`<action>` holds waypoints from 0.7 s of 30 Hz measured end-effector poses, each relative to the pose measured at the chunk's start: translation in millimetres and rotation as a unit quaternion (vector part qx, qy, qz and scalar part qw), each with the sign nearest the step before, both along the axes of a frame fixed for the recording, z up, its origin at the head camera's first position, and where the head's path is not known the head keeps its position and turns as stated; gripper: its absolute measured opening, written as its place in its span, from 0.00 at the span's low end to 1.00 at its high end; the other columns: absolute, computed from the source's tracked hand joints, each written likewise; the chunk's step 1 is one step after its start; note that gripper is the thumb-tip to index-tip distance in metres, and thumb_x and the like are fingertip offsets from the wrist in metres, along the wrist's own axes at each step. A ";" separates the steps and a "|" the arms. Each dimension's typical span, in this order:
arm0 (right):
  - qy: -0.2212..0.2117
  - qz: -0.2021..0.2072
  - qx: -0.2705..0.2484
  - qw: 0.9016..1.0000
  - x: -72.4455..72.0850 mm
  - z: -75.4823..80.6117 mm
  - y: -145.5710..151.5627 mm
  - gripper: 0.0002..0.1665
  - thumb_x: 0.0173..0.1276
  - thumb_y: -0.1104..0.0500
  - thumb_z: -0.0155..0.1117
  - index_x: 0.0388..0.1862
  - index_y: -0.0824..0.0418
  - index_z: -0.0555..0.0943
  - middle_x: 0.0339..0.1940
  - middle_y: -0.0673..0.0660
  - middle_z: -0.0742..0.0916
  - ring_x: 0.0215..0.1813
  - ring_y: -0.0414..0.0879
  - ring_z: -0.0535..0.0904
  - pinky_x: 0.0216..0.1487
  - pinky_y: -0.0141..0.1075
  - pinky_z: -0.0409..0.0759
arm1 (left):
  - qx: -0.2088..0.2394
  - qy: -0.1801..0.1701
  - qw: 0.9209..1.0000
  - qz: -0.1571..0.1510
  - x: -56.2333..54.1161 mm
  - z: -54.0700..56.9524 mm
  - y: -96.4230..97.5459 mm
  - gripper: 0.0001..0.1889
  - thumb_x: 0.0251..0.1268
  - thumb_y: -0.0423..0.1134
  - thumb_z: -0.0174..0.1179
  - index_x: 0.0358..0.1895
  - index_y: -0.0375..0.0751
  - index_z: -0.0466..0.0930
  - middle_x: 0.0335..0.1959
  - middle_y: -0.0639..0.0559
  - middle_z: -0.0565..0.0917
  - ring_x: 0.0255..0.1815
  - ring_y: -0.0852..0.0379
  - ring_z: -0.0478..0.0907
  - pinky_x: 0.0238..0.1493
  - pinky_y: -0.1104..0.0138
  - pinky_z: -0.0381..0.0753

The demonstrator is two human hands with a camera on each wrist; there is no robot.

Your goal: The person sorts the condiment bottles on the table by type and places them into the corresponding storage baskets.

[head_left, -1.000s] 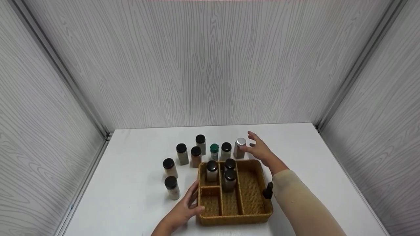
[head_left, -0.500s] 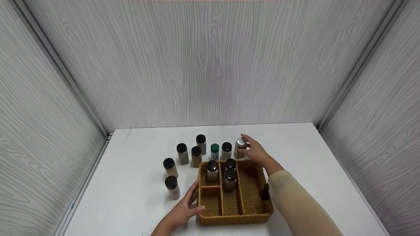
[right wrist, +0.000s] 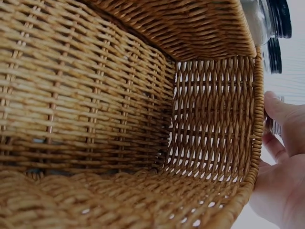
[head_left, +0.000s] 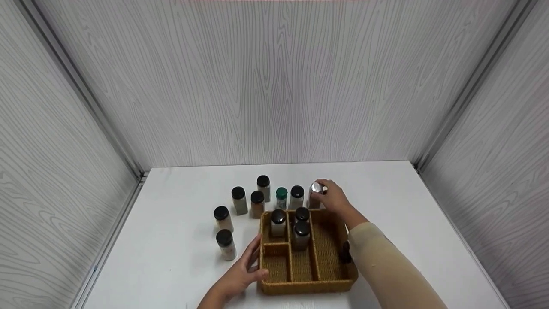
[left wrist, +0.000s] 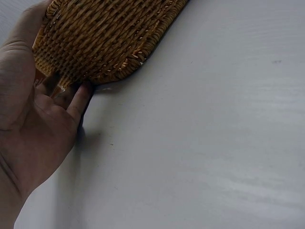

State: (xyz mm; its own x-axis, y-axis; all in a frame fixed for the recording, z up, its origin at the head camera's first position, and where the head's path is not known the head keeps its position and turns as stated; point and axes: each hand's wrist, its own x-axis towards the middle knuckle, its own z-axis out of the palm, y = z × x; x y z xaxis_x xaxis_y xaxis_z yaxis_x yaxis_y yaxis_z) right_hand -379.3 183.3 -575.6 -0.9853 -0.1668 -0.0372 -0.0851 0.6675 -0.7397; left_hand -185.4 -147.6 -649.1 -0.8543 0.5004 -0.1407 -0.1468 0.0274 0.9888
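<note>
Head view: right hand [head_left: 336,199] grips one silver-capped jar [head_left: 316,188]

We count eleven jars and one woven basket [head_left: 309,286] on the white table [head_left: 171,240]. The right hand's thumb and fingers pinch the silver-capped jar just beyond the basket's far right side; we cannot tell whether its base touches the table.

The left hand [head_left: 240,274] holds the basket's left side, thumb over the rim and fingers along the outer wall.

We see four compartments. Three black-capped jars [head_left: 300,242] stand inside: one in the far left compartment, two in the middle one, one behind the other.

Eight jars are outside: the silver-capped one, one green-capped jar [head_left: 281,194] and six with black caps [head_left: 224,238]. Of those six, five spread leftward and one stands between green and silver.
</note>
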 end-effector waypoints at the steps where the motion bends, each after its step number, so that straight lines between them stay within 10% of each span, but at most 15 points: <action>1: 0.002 0.001 0.003 1.000 -0.1 -0.1 0.1 0.30 0.79 0.59 0.69 0.76 0.64 0.75 0.70 0.67 0.81 0.72 0.66 0.82 0.71 0.55 0.85 | -0.001 -0.001 1.000 0.000 0.1 0.2 0.0 0.52 0.81 0.41 0.64 0.92 0.59 0.34 0.93 0.41 0.41 0.93 0.33 0.39 0.88 0.42 0.61; 21: -0.022 0.036 0.039 0.998 -2.0 5.8 9.2 0.31 0.84 0.58 0.62 0.80 0.64 0.69 0.77 0.70 0.79 0.79 0.67 0.77 0.78 0.57 0.79 | -0.017 -0.014 1.000 0.010 -6.0 3.8 5.9 0.53 0.80 0.43 0.66 0.92 0.59 0.35 0.93 0.39 0.43 0.93 0.33 0.41 0.88 0.44 0.63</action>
